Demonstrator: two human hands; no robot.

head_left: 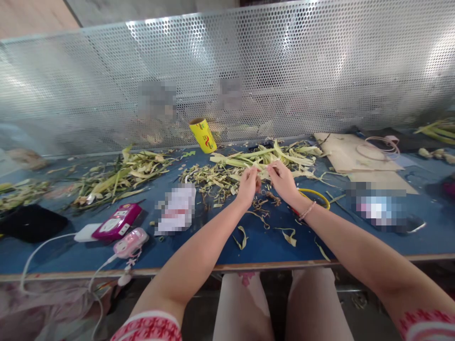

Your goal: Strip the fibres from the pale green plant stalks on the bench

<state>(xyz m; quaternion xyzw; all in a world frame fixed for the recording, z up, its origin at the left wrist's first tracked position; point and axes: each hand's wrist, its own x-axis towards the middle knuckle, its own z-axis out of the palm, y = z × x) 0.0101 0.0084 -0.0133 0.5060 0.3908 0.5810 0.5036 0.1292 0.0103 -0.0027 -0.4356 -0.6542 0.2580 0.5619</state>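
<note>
Both my hands are together over a heap of pale green plant stalks point(249, 158) and leaves at the middle of the blue table. My left hand point(249, 184) is closed, its thumb and fingertips pinching the near part of a pale green stalk. Close beside it on the right, my right hand point(282, 180) pinches the same pale strip between thumb and finger. The fingertips hide much of the held part. Short trimmed bits point(209, 180) are heaped to the left of my hands, and brown curled scraps point(265, 203) lie just below them.
A yellow tube point(203, 136) stands tilted by the perforated metal panel point(284, 71). More stalks point(124, 175) are piled left. Nearer lie a magenta device point(117, 221), a pink device point(131, 242) with a white cable, and a blurred white packet point(177, 208). Cardboard point(359, 154) and a yellow ring point(325, 201) are right.
</note>
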